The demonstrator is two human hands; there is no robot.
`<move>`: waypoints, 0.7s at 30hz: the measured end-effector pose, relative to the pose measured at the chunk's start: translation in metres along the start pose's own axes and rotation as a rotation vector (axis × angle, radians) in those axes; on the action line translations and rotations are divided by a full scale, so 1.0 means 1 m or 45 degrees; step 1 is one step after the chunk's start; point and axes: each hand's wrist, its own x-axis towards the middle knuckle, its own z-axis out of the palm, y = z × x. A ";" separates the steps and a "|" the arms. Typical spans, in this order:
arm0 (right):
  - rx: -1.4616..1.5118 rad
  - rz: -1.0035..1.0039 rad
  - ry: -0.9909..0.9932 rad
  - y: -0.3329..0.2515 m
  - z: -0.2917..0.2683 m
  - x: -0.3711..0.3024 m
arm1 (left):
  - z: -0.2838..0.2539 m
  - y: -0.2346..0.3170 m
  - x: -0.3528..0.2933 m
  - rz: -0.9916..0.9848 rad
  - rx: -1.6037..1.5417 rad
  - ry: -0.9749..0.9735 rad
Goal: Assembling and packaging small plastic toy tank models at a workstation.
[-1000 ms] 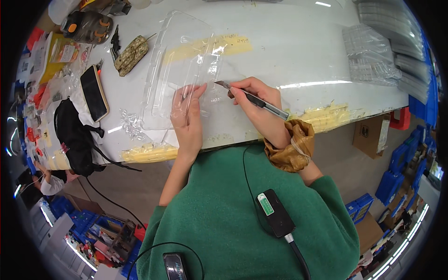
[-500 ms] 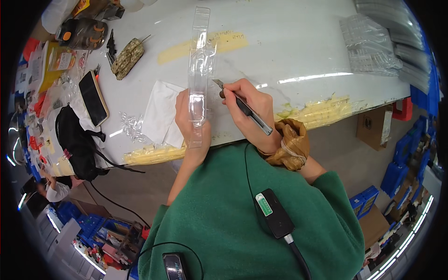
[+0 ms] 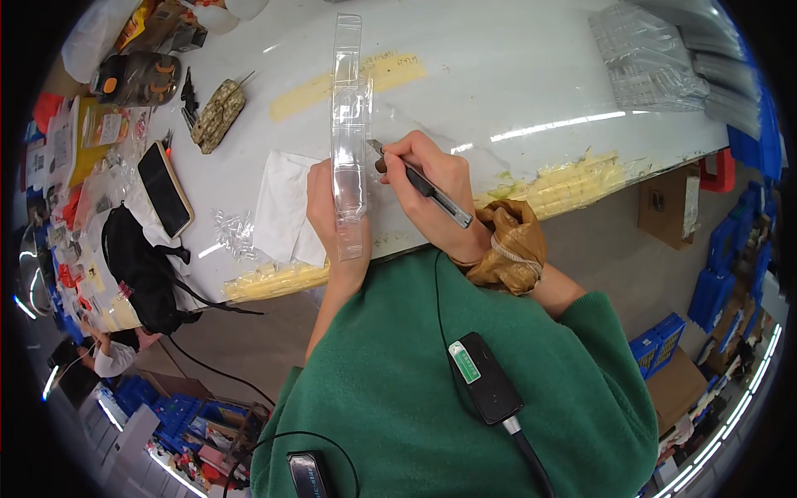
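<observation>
My left hand (image 3: 325, 212) is closed around the near part of a long clear plastic blister tray (image 3: 348, 108), which points away from me over the white table. Some of its fingers are hidden behind the tray. My right hand (image 3: 432, 184) grips a craft knife (image 3: 427, 188) with a dark grip and a clear end. The blade tip lies close to the tray's right edge; whether it touches I cannot tell. A pile of small clear plastic scraps (image 3: 235, 232) sits left of a white paper sheet (image 3: 286, 203) beside my left hand.
Stacked clear trays (image 3: 647, 62) stand at the far right. Along the left lie a phone (image 3: 164, 189), a black pouch (image 3: 137, 266), a camouflage-patterned object (image 3: 217, 116) and a dark bottle (image 3: 145, 79). Yellow tape (image 3: 573, 189) covers the table's near edge. A brown cover (image 3: 510, 249) wraps my right forearm.
The knife and my right hand have moved slightly left, with the blade nearer the tray's edge. My left hand still holds the tray. The whole view has shifted a little.
</observation>
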 end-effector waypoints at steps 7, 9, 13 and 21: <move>0.022 0.019 0.023 -0.002 0.000 -0.001 | -0.003 0.005 0.001 -0.050 -0.061 -0.022; 0.017 0.039 0.005 -0.003 0.000 -0.001 | -0.004 0.004 0.001 -0.039 -0.080 -0.023; 0.073 0.021 -0.009 0.001 0.002 0.002 | -0.008 -0.005 -0.006 -0.280 0.164 -0.156; 0.086 -0.040 0.065 0.004 0.006 -0.002 | -0.010 -0.009 -0.010 -0.299 0.228 -0.233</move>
